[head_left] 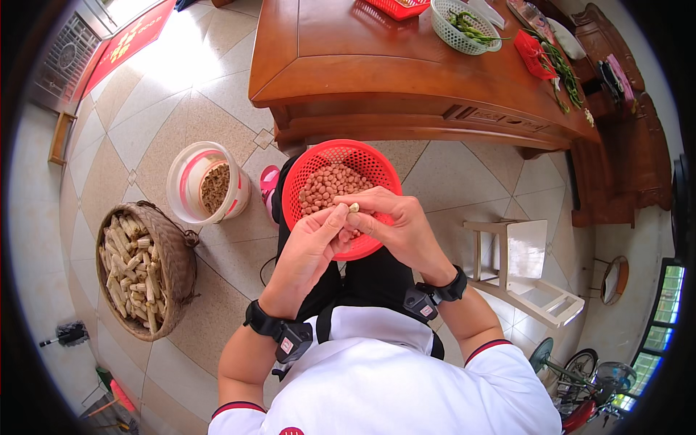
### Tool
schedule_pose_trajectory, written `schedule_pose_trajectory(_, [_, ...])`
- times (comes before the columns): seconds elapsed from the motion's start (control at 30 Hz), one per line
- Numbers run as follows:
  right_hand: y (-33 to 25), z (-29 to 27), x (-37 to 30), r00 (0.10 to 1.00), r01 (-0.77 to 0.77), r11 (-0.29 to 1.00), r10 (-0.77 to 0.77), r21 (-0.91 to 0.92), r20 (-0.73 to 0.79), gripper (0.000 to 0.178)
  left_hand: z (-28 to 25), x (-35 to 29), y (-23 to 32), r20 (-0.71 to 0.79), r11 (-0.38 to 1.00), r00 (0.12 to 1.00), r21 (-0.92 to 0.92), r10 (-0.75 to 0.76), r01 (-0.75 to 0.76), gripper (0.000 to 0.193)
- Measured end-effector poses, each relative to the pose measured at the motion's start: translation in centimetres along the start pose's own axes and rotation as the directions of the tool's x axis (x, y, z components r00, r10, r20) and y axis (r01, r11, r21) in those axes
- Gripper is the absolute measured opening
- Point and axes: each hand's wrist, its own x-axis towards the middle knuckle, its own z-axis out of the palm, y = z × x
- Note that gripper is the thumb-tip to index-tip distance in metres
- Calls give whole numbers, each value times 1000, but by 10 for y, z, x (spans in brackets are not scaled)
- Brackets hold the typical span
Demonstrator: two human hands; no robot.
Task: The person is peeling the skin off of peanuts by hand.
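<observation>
A red plastic basket, pierced with small holes, sits on my lap with many reddish-brown peanuts inside. Above its near side my two hands meet fingertip to fingertip. A small pale piece, which looks like a peanut, is pinched between them. My left hand closes on it with thumb and forefinger from the left. From the right, the thumb and fingers of my right hand grip it too. My hands hide part of the peanuts and of the basket's near side.
A white bucket with brown shell-like scraps stands left of my legs, near a woven basket of pale corncobs. A wooden table ahead bears a white colander of green peppers. At right is a white chair.
</observation>
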Motion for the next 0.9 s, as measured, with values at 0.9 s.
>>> schedule_pose_trajectory(0.9, [1,6,-3,987,119,970,-140,-211,-85,19,3,-4,5,-24,997,997,24,-67,68,25])
